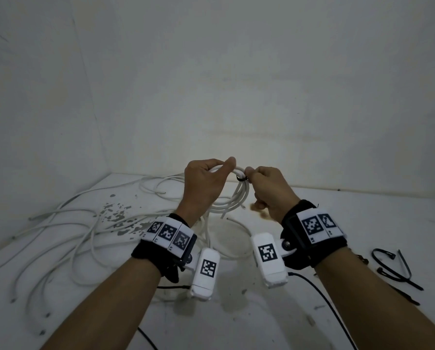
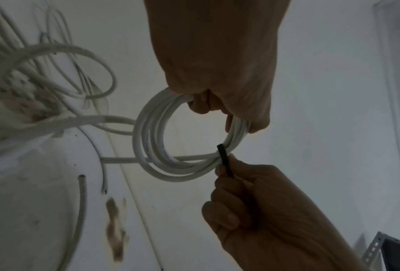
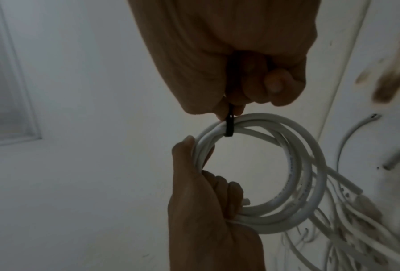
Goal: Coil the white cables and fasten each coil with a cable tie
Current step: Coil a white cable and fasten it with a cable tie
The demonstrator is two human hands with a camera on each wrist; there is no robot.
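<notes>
Item: white cable coil (image 1: pixel 233 195), centre frame; left hand (image 1: pixel 206 184) gripping its top. Right hand (image 1: pixel 270 190), immed. right, pinching black cable tie (image 1: pixel 241 178), strap crossing the strands.

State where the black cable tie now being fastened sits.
In the head view, mid-frame, the black cable tie wraps the top of the white coil, between the left hand and the right hand pinching it.

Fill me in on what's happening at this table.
A person is bundling white cable. The left hand grips a coil of white cable held up above the table. The right hand pinches a black cable tie that is already looped around the coil's strands. More loose white cables lie tangled at the left, and spare black ties lie at the right.
</notes>
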